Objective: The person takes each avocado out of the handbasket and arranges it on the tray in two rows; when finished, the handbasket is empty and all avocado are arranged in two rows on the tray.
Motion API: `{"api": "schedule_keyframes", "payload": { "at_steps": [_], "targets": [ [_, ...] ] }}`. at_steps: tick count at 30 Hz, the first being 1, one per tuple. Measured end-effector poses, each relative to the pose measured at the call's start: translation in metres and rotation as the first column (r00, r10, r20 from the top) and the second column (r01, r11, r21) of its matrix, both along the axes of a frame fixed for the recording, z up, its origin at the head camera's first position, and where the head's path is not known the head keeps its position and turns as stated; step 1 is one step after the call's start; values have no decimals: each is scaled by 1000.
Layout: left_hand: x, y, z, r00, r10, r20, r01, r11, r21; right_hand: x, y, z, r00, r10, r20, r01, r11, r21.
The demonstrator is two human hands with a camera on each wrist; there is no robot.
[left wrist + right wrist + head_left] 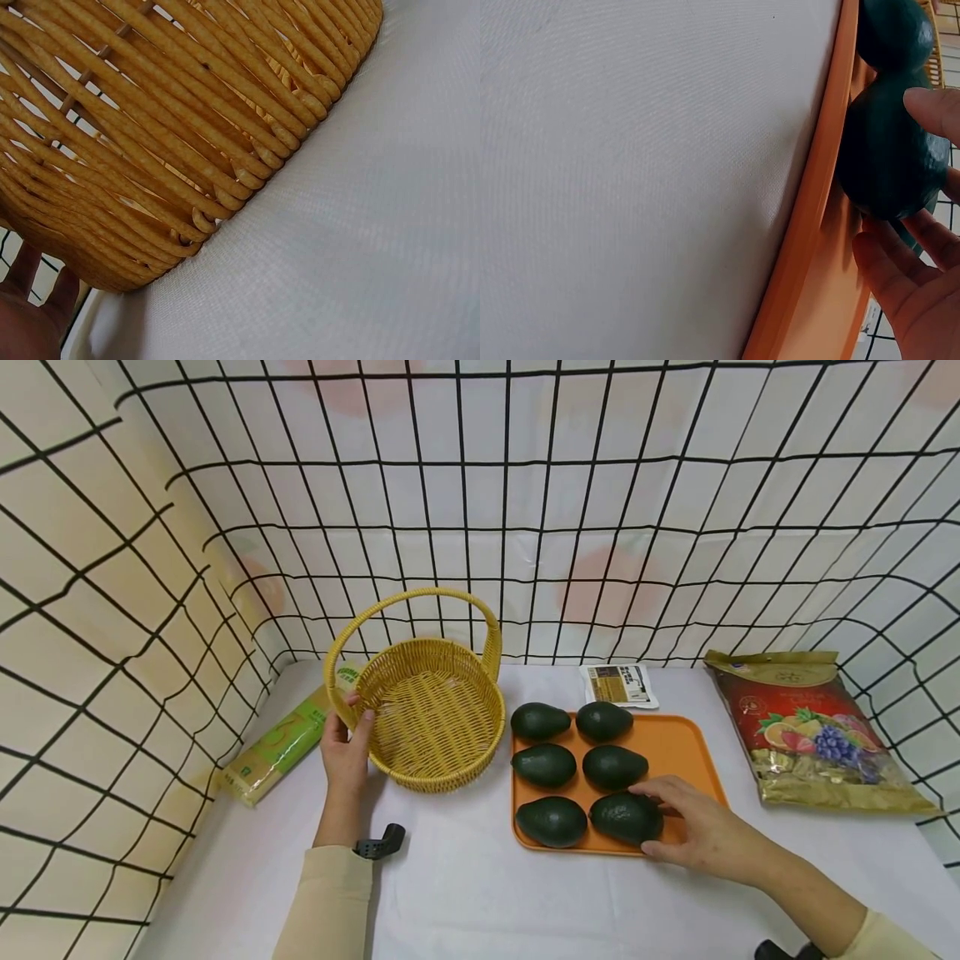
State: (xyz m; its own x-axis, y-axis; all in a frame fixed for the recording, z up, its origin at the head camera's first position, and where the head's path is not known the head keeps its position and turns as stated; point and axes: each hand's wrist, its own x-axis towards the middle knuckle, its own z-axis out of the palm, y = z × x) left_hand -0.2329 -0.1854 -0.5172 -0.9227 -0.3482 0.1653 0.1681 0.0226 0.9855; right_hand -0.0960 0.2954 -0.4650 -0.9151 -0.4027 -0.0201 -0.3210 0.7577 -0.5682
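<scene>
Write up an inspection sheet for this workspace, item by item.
Surface: white tablecloth, nothing spilled.
Job's things: wicker basket, nothing inside; orange tray with six avocados in two columns; near-right avocado under the right hand.
Clutter: green packet left of the basket; small sachet behind the tray; fruit snack bag at right.
Hands: left hand grips the basket rim; right hand holds the near-right avocado.
Cables: nothing seen.
Surroundings: black wire grid on three sides.
</scene>
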Motion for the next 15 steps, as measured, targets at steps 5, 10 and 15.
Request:
{"api": "schedule_keyframes", "payload": {
  "at_steps": [5,10,15],
  "targets": [
    [-1,0,0,1000,5,-1,-5,1000,0,0,1,0,999,17,-36,-18,1000,-7],
    [0,0,2,1000,-6,12,6,1000,13,-1,4,-1,996,62,-56,-65,997,-36],
    [0,0,2,1000,-8,11,8,1000,11,-2,4,-4,997,47,-59,-50,998,-48]
  ]
}}
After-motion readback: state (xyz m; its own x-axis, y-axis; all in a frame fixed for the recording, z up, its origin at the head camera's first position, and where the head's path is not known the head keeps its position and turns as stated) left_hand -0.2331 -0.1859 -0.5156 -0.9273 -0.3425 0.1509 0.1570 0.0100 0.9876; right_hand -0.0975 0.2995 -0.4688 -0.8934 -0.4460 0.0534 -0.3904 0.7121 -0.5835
